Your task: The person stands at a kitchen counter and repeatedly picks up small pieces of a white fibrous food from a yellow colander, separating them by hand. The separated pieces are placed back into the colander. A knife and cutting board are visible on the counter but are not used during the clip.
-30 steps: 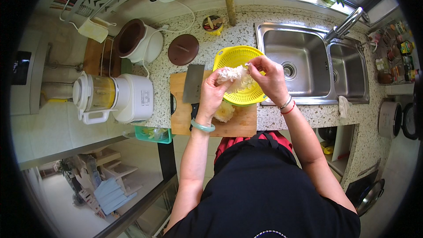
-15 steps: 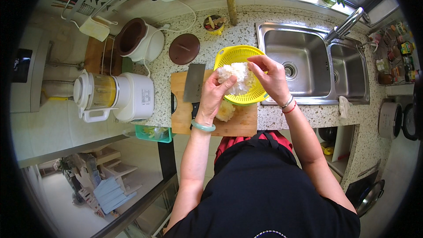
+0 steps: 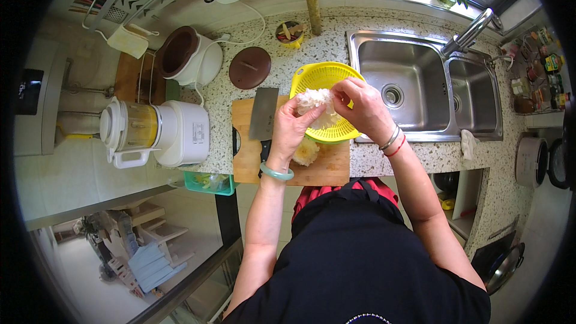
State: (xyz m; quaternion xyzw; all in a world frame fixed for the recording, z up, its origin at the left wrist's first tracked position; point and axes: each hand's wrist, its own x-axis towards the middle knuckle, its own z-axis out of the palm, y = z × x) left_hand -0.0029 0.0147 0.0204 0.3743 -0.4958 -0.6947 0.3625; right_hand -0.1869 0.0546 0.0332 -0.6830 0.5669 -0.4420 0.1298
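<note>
Left hand (image 3: 290, 127) grasps a white ruffled clump (image 3: 314, 99), thumb on the near side, fingers round the left. Right hand (image 3: 367, 110) has its thumb and fingertips drawn together at the clump's right edge; cannot tell whether they pinch a piece. Clump is held up over the yellow colander (image 3: 307, 75), which covers the back right corner of the cutting board (image 3: 327, 169). More pale pieces are partly visible below the hands, detail unclear.

Board lies at the countertop's front edge, sticking out a little past it. Cleaver (image 3: 263, 115) lies along the board's left side, handle toward the front edge. Second ruffled clump (image 3: 306, 152), yellowish, sits on the board just right of the left wrist, near the colander.

Brown lid (image 3: 250, 68) lies flat behind the board; small yellow cup (image 3: 292, 42) near the countertop's back edge. White blender (image 3: 191, 134) stands near its front left corner. Double sink (image 3: 403, 66) takes the right part.
</note>
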